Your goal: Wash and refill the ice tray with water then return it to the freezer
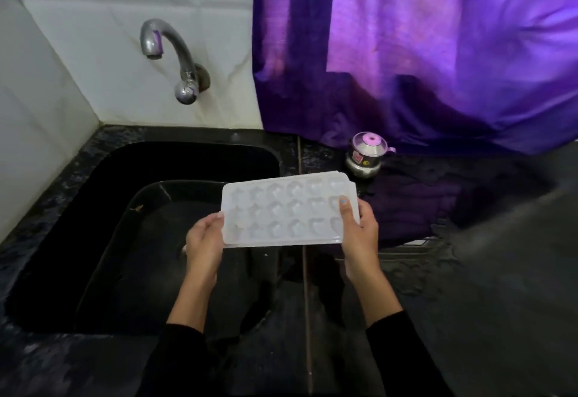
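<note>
The white ice tray (pixel 289 212) is held level over the right edge of the black sink (pixel 93 240). The left hand (pixel 205 241) grips its left end and the right hand (pixel 356 227) its right end, fingers curled round the rims with thumbs on top. A steel tap (pixel 170 52) juts from the tiled wall, and a small metal pot (pixel 366 158) stands on the dark bench (pixel 469 271) before a purple curtain (pixel 422 52).

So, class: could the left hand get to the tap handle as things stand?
Probably yes, once it lets go. The left hand now grips the ice tray, but nothing stands between it and the tap above the sink.
</note>
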Tool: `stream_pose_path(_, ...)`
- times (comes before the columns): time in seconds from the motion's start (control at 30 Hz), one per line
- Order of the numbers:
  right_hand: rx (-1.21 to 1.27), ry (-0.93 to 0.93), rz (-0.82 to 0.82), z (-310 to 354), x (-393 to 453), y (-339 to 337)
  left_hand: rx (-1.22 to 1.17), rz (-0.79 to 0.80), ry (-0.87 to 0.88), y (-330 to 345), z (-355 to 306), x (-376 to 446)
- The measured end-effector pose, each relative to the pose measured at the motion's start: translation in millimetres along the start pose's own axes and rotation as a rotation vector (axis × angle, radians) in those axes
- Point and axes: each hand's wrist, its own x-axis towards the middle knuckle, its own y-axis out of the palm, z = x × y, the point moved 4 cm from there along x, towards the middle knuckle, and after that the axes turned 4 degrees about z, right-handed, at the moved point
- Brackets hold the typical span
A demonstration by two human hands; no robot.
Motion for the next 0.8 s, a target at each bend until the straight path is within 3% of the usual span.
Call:
stream_pose_path(0.1, -0.079, 0.063, -0.069, 0, 19, -45, 0.006, 0.06, 0.047, 25, -14, -17)
stream_pose_path(0.27, -0.457, 0.011, -0.098, 6, 37, -113, 0.157, 0.206, 0.091, 73, -17, -30)
stream_pose_path(0.37, -0.609, 0.034, -0.102, 2, 50, -138, 0.211, 0.204, 0.088, 97, -12, -33)
stream_pose_path(0.8, -0.666, 0.107, -0.025, -15, 86, -163, 0.44, 0.043, 0.057, 136, 7, -37)
